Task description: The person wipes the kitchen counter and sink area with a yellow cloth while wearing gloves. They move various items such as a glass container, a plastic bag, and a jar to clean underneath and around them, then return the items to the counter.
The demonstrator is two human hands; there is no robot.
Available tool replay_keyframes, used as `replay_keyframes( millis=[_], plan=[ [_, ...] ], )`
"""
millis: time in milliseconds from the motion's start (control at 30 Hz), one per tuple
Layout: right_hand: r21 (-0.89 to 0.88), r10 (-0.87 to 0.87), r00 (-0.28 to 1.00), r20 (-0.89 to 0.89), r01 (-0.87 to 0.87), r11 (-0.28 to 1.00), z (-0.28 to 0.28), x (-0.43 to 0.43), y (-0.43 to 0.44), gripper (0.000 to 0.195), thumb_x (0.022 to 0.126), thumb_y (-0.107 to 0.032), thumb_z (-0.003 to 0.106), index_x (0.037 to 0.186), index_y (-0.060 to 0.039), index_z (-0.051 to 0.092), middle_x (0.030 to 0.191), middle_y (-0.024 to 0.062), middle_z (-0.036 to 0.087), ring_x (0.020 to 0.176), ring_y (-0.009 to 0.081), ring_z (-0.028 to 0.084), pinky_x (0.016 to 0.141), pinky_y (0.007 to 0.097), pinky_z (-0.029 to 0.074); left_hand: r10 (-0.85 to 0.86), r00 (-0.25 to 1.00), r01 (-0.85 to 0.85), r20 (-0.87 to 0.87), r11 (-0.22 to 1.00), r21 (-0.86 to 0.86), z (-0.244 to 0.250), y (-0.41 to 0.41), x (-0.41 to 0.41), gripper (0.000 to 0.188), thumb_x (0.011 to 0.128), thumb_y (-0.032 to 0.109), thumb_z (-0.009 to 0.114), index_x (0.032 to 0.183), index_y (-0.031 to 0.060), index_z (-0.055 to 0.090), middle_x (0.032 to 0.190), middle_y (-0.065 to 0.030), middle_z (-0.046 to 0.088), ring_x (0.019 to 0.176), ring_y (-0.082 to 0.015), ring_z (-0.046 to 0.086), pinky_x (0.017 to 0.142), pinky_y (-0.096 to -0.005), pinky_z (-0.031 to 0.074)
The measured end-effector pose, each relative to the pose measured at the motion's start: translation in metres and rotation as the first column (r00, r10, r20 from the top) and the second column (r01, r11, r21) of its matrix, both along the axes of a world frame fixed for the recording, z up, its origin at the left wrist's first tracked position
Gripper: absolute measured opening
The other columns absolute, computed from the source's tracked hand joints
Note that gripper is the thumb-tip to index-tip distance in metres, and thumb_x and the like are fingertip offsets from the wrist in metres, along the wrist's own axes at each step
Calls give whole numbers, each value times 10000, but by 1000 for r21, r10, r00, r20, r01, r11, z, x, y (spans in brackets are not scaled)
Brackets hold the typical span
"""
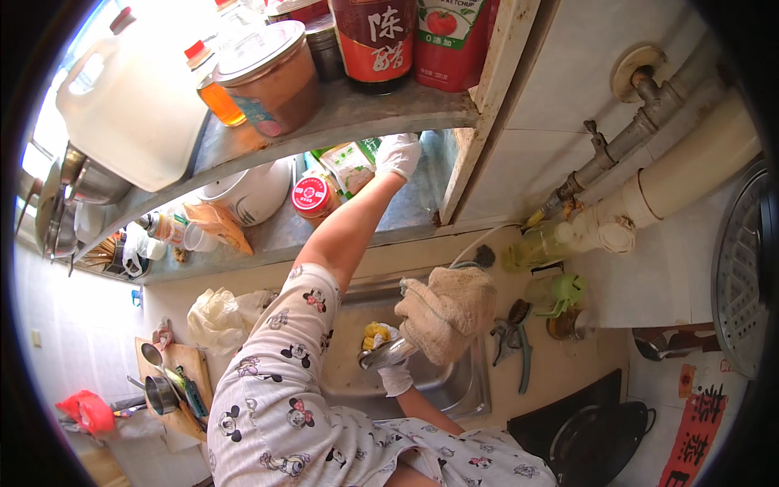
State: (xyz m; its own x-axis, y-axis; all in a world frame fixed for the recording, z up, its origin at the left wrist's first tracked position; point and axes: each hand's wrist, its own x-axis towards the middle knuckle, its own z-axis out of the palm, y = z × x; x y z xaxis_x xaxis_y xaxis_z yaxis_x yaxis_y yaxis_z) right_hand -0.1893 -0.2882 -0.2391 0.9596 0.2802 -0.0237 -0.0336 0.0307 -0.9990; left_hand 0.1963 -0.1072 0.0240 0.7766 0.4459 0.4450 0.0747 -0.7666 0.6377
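Note:
My left hand [398, 156], in a white glove, reaches into the lower shelf, beside a green-and-white food packet [353, 167]. Its fingertips are hidden at the upper shelf board, so its grip cannot be made out. A jar with a red lid [311, 195] stands near my left forearm. Over the steel sink [478, 389], my right hand [395, 376], also gloved in white, holds a bunched yellow cloth [376, 335]. The metal faucet [389, 353] partly covers that hand. A beige towel [447, 310] is draped over the faucet's base.
The upper shelf [341, 112] carries a large plastic jug [131, 103], a lidded tub [268, 76] and bottles. Right of the sink lie green-handled shears [524, 359] and a brush [520, 310]. A black wok [599, 447] sits at lower right; pipes [657, 119] run along the wall.

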Motion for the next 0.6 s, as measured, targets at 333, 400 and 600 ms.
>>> replay_keyframes(
  millis=[333, 400, 600],
  plan=[
    [-577, 152, 852, 501, 198, 792, 94, 3, -19, 227, 946, -161, 609, 1140, -47, 633, 962, 86, 699, 851, 234, 681, 756, 364, 539, -70, 998, 71, 7, 992, -105, 48, -27, -199, 318, 972, 270, 512, 1155, 19, 581, 937, -269, 669, 883, -456, 640, 762, -515, 494],
    [-153, -94, 995, -25, 89, 984, 130, -5, -16, 196, 983, -169, 561, 1112, -46, 642, 853, 62, 701, 725, 201, 684, 643, 335, 543, -128, 991, 118, -48, 977, -175, 53, -27, -258, 328, 968, 250, 508, 1216, 45, 575, 1012, -261, 664, 954, -442, 630, 813, -490, 496],
    [-204, -25, 989, -144, -5, 979, 172, -56, -43, 144, 1006, -136, 515, 1011, -65, 640, 757, 5, 638, 611, 109, 608, 555, 289, 508, -161, 962, 5, -222, 820, -572, 44, -3, -459, 300, 975, 198, 527, 1223, 41, 587, 1020, -136, 691, 926, -268, 656, 822, -384, 511]
  ],
)
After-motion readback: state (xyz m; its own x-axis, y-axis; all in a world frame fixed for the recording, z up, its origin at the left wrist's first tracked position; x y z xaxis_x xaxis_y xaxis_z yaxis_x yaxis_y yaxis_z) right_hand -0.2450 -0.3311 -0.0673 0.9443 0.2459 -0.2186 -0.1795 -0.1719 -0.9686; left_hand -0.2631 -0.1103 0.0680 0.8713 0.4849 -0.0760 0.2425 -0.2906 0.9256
